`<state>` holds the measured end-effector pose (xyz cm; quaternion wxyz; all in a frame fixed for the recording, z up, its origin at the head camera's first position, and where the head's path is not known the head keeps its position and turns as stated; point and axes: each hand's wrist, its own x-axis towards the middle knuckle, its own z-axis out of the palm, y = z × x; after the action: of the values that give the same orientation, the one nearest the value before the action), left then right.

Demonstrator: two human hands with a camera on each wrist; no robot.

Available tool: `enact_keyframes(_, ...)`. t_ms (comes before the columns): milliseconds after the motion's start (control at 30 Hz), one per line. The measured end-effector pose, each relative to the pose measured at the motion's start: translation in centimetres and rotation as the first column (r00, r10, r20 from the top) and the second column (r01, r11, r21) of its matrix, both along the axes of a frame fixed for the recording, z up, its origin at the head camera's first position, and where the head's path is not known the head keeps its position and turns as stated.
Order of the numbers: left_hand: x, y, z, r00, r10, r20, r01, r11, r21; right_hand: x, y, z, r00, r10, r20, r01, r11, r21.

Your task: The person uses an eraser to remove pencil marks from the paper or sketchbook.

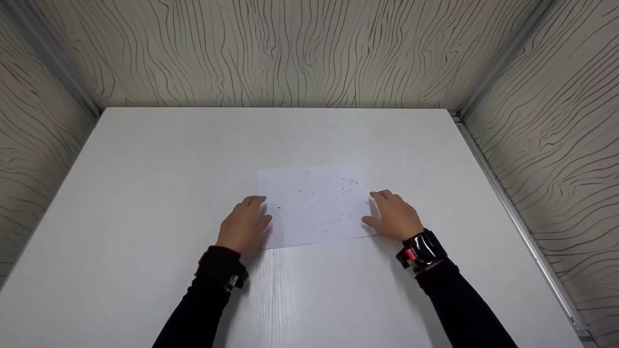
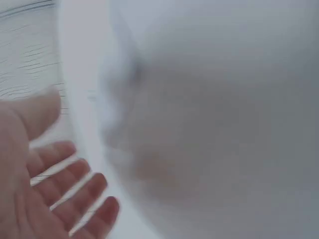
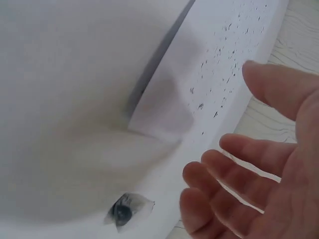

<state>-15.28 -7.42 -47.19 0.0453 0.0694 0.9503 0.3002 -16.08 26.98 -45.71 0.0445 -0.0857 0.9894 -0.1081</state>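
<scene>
A sheet of white paper (image 1: 314, 205) lies on the white table (image 1: 169, 159), with many small dark specks scattered over it. My left hand (image 1: 243, 224) is at the sheet's left edge, thumb and fingers apart. At the right edge is my right hand (image 1: 394, 215), its fingers loosely bent and the thumb over the paper's near corner. In the right wrist view the near edge of the paper (image 3: 164, 94) stands slightly off the table, casting a shadow. Both palms face the sheet, and neither hand grips anything. The left wrist view is blurred around the paper.
Wood-grain patterned panels (image 1: 300, 53) enclose the table at the back and both sides. A metal rail (image 1: 522, 222) runs along the right edge. The right wrist view also shows a dark round spot (image 3: 123, 213) with a ragged pale border on a white surface.
</scene>
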Motion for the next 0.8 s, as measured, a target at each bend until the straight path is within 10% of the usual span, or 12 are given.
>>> enact_keyframes(233,-1.0,-0.1,0.6,0.945,0.074,0.319,-0.204,0.895,0.396,0.0,-1.2,-0.9,0.995,0.044,0.086,-0.05,0.996,0.072)
enact_keyframes(600,-2.6,-0.6,0.7,0.811,0.111,0.575,-0.499,0.646,0.578,-0.3,-1.3,-1.3,0.996,0.05,0.067,-0.057,0.993,0.108)
enact_keyframes(800,-3.0,-1.3,0.8,0.776,0.084,0.625,-0.521,0.643,0.562,-0.3,-1.3,-1.4,0.996,0.066,0.054,-0.071,0.993,0.098)
